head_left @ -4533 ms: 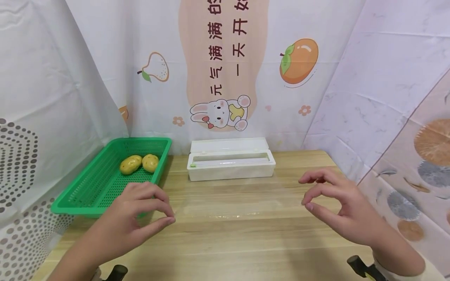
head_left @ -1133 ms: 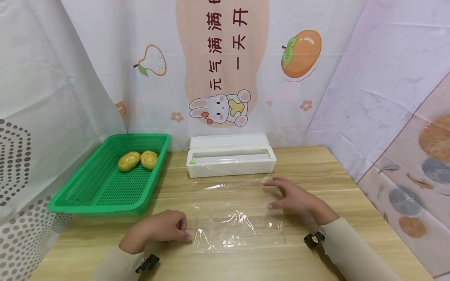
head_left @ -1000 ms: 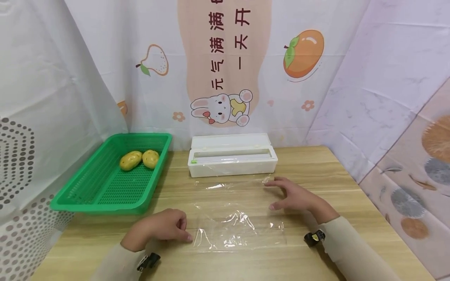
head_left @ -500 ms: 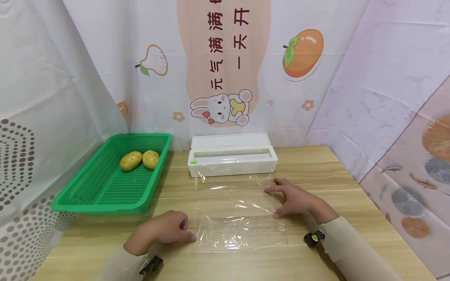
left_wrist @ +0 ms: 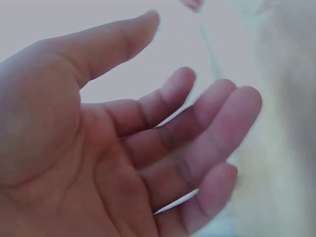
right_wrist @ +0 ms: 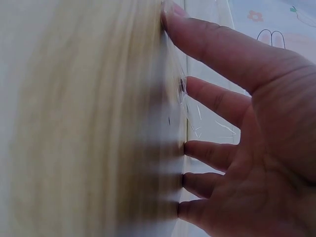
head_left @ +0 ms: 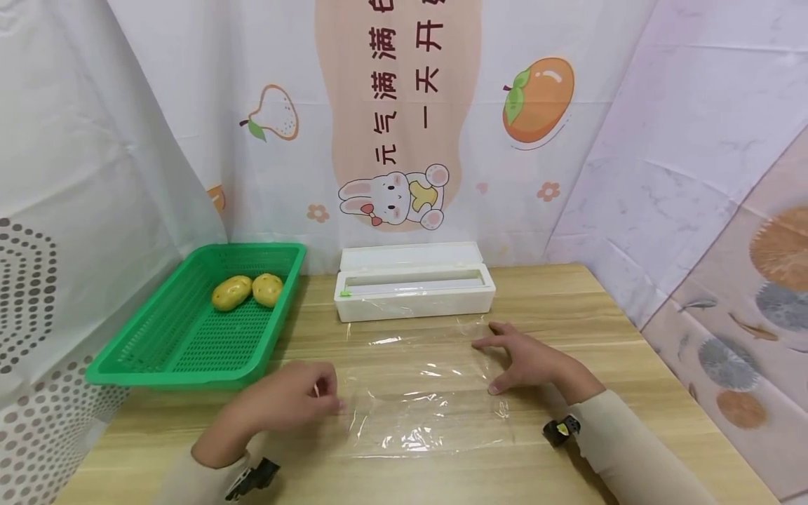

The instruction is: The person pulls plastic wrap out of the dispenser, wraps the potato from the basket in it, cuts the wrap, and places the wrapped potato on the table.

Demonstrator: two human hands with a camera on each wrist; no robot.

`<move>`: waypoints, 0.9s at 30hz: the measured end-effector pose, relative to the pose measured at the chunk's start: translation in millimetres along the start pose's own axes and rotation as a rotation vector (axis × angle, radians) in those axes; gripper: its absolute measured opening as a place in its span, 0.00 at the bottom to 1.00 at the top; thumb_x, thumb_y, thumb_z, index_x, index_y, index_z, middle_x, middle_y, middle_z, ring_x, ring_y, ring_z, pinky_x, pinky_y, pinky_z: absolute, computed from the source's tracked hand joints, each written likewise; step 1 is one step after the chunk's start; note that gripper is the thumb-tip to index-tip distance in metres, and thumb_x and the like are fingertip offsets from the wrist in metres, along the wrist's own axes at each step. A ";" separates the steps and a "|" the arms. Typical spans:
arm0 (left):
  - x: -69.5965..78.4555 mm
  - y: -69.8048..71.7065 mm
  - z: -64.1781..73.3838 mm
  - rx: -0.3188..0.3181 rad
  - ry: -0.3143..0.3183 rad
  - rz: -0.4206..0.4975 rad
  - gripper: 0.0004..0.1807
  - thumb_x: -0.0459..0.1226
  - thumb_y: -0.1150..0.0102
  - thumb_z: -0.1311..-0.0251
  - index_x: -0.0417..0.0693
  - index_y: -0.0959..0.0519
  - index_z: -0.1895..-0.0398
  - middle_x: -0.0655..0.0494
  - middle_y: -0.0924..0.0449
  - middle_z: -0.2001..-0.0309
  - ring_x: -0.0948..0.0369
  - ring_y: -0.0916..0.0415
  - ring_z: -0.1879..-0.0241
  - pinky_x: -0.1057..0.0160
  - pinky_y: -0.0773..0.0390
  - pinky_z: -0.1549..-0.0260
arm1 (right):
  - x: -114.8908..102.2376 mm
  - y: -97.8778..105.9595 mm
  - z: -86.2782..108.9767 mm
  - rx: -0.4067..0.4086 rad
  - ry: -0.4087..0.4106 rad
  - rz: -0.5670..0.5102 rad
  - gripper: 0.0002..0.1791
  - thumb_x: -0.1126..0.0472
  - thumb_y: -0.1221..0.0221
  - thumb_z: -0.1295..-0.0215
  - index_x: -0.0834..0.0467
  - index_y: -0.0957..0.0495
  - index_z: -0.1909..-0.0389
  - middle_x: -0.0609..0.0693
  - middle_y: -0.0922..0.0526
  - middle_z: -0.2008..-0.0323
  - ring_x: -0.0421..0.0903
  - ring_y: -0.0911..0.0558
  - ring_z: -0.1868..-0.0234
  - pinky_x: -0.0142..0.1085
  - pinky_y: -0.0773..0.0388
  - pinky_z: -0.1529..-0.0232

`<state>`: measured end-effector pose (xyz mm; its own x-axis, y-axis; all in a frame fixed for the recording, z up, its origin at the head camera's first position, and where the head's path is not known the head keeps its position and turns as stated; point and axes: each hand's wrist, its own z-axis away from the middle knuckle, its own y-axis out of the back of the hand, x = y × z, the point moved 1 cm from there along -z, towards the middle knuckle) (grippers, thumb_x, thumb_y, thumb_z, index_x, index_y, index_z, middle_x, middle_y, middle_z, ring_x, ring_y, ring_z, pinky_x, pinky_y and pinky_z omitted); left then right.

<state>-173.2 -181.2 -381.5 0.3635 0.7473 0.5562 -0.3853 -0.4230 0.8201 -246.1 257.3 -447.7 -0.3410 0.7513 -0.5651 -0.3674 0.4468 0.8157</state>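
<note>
"2 bare hands flank a sheet of clear plastic film [head_left: 416, 424]. Where exactly does it lie?"

"On the wood-grain worktop [head_left: 546, 298], wrinkled and glinting, between the left hand [head_left: 290, 396] and the right hand [head_left: 530, 358]. Its far part runs up to the front of the white film-dispenser box [head_left: 413, 306]."

"How do the fingers stand?"

"The right fingers [right_wrist: 217, 101] are spread wide, with their tips down at the film's right edge; the film puckers beside the index fingertip. The left fingers [left_wrist: 222, 133] are loosely bent, with the thumb well apart from them in the left wrist view, and they hold nothing. That hand is just beside the film's left edge; blur hides whether a fingertip touches it."

"And the surroundings?"

"The box stands at the back of the worktop, its lid [head_left: 410, 257] tipped back and a small green slider [head_left: 344, 293] at its left end. To the left, a green perforated basket [head_left: 170, 379] holds 2 yellow potatoes [head_left: 231, 293], side by side near its far right corner. Behind hangs a white curtain [head_left: 284, 189] printed with a rabbit [head_left: 391, 198]. Beige sleeves [head_left: 631, 442] cover the forearms."
</note>
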 end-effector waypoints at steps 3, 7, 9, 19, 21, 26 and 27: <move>10.0 25.3 -0.7 0.083 0.012 0.003 0.13 0.52 0.34 0.33 0.57 0.22 0.68 0.65 0.19 0.69 0.65 0.23 0.68 0.65 0.21 0.70 | -1.6 0.7 -1.3 0.007 0.007 0.003 0.48 0.45 0.17 0.57 0.47 0.23 0.31 0.69 0.48 0.21 0.73 0.45 0.22 0.71 0.42 0.29; 17.0 58.9 -2.2 0.183 0.027 -0.020 0.11 0.50 0.35 0.31 0.55 0.20 0.64 0.64 0.17 0.66 0.64 0.20 0.64 0.63 0.19 0.66 | -2.4 0.2 -0.6 0.004 0.008 0.007 0.48 0.45 0.17 0.57 0.46 0.23 0.31 0.69 0.48 0.21 0.73 0.46 0.22 0.71 0.43 0.29; 17.6 73.5 -2.7 0.233 0.026 -0.047 0.10 0.49 0.35 0.31 0.54 0.20 0.62 0.62 0.16 0.66 0.62 0.20 0.63 0.61 0.19 0.64 | -2.8 -0.3 0.2 -0.002 0.008 0.008 0.48 0.44 0.18 0.57 0.47 0.23 0.31 0.69 0.48 0.21 0.73 0.46 0.22 0.72 0.44 0.29; 0.7 132.3 -16.5 0.383 0.126 -0.125 0.15 0.51 0.38 0.29 0.50 0.20 0.53 0.50 0.16 0.50 0.50 0.20 0.48 0.46 0.18 0.51 | -1.1 -0.6 1.4 0.003 0.023 0.005 0.47 0.46 0.18 0.56 0.48 0.24 0.31 0.70 0.48 0.21 0.74 0.46 0.22 0.71 0.44 0.29; -6.0 144.1 -21.4 0.406 0.137 -0.132 0.19 0.52 0.40 0.28 0.48 0.21 0.49 0.47 0.17 0.48 0.47 0.22 0.46 0.43 0.20 0.49 | -0.6 -0.2 1.6 -0.002 0.023 0.002 0.47 0.46 0.18 0.56 0.48 0.24 0.31 0.70 0.48 0.21 0.74 0.46 0.22 0.71 0.44 0.29; -27.0 170.1 -36.5 0.457 0.157 -0.096 0.23 0.51 0.44 0.26 0.42 0.25 0.42 0.40 0.21 0.42 0.42 0.27 0.40 0.38 0.25 0.43 | 1.0 -0.1 0.5 -0.001 0.033 0.005 0.48 0.46 0.18 0.56 0.48 0.24 0.31 0.70 0.48 0.21 0.74 0.44 0.23 0.71 0.41 0.30; -31.9 173.8 -39.7 0.464 0.161 -0.079 0.24 0.51 0.44 0.26 0.42 0.26 0.41 0.39 0.22 0.41 0.42 0.28 0.38 0.38 0.26 0.42 | 1.2 -0.3 0.2 0.001 0.034 0.004 0.48 0.46 0.18 0.56 0.49 0.24 0.31 0.70 0.48 0.21 0.73 0.43 0.23 0.70 0.41 0.30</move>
<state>-285.5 -258.2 -262.0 0.2266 0.8405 0.4921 0.0701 -0.5180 0.8525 -246.2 258.2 -448.6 -0.3718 0.7360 -0.5658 -0.3654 0.4443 0.8180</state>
